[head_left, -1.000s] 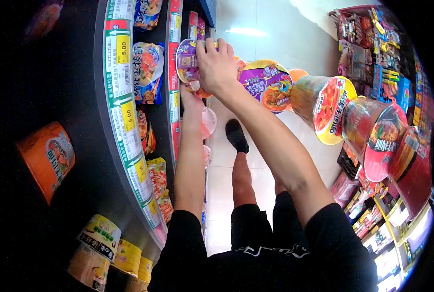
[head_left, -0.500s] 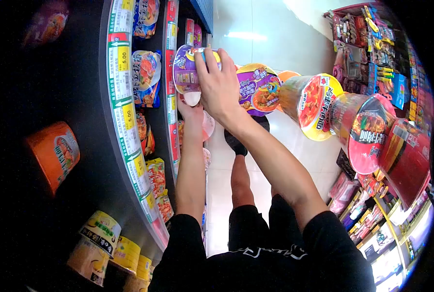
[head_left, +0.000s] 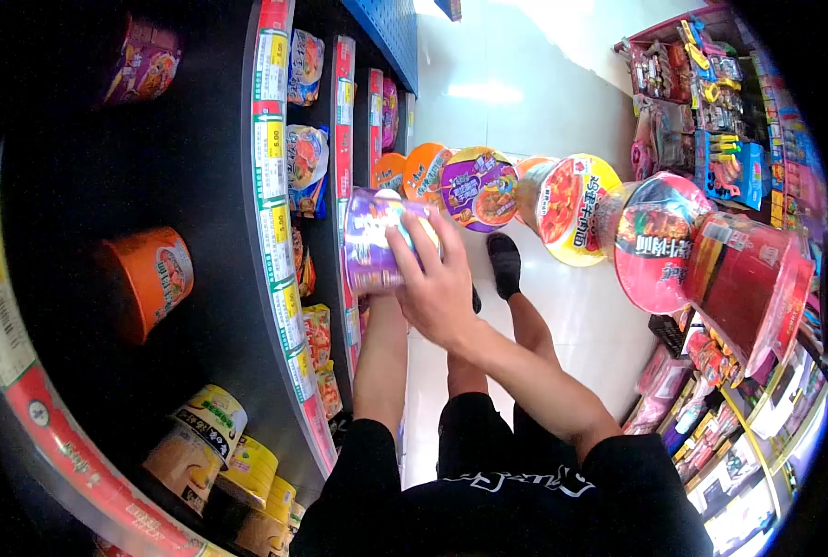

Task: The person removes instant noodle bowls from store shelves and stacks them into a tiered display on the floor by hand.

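Observation:
A purple noodle cup (head_left: 374, 243) is in my right hand (head_left: 430, 269), whose fingers wrap over its side. The cup lies tilted, its printed side showing, close to the shelf edge. My left forearm (head_left: 381, 357) comes up beneath it, and the hand at its end is hidden behind the cup. To the right of my right hand runs a row of cups: orange lids (head_left: 425, 174), a purple lid (head_left: 478, 188), a yellow-rimmed cup (head_left: 576, 209), a red-rimmed cup (head_left: 657, 243) and a large red one (head_left: 748, 283).
Dark shelves with a price strip (head_left: 279, 204) stand at the left, holding packets (head_left: 306, 158), an orange cup (head_left: 151, 278) and yellow cups (head_left: 249, 472). A rack of hanging goods (head_left: 702, 102) is at the right. My feet (head_left: 504, 265) are on the pale floor.
The purple cup has moved down with my right hand and turned from showing its end to showing its side. My left fingers have gone out of sight behind it. The view has shifted toward the shelves.

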Tool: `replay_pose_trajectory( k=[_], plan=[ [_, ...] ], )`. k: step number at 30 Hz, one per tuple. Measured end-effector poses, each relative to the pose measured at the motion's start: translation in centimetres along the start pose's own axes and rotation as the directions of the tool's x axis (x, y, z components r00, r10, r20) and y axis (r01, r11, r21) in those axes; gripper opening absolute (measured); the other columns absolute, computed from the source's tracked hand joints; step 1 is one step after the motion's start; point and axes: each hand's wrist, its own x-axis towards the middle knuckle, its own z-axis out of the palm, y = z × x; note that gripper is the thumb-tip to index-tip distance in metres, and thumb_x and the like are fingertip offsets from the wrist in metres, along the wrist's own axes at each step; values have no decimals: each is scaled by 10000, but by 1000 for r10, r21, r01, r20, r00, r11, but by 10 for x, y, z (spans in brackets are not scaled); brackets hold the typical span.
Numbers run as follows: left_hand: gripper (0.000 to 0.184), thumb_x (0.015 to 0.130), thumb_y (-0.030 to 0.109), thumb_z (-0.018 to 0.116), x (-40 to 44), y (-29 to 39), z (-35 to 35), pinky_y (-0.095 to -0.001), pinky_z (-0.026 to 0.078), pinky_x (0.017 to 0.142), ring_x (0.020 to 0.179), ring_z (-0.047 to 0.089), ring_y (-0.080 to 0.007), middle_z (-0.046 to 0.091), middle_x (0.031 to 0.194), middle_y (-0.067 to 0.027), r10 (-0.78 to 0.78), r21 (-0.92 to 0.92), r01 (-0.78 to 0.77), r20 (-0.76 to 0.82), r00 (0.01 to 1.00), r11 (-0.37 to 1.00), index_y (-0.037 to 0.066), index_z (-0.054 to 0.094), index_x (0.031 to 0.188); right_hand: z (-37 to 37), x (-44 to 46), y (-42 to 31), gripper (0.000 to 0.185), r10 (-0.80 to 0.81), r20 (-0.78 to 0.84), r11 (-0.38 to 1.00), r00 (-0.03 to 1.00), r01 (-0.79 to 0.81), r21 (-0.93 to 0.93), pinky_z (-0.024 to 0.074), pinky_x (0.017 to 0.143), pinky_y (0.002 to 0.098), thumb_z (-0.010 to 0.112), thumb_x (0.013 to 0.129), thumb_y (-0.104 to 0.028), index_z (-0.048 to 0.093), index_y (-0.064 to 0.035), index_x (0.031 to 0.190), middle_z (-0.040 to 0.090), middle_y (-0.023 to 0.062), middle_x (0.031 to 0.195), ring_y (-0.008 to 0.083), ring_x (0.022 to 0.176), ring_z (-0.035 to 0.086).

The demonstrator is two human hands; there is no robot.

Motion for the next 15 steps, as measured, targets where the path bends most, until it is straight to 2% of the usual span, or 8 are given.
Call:
replay_pose_trajectory(
  k=[10,11,15],
  plan=[
    [547,981,458,385,-66,-19,38,-411,407,1039,1291,448,-227,458,1417,-40,23,47,-21,-39,999,999,185,368,1455,-69,-54,-29,755,91,182,973,979,-126,193,350,1046,544,773,625,-136,494,-56,1322,420,175,1391,441,1284,359],
    [549,981,458,385,-74,-19,44,-409,406,1038,1292,446,-225,456,1418,-39,30,58,-27,-49,998,998,185,363,1458,-76,-57,-31,805,104,194,970,975,-142,195,339,1052,543,807,594,-150,482,-55,1324,411,179,1393,444,1290,353],
    [561,981,459,386,-107,-20,74,-399,404,1035,1294,438,-215,448,1422,-34,51,107,-41,-85,995,993,185,347,1469,-110,-57,-45,943,104,134,958,985,-136,254,313,1069,537,857,516,-149,432,-43,1351,405,196,1386,448,1297,345]
  ],
)
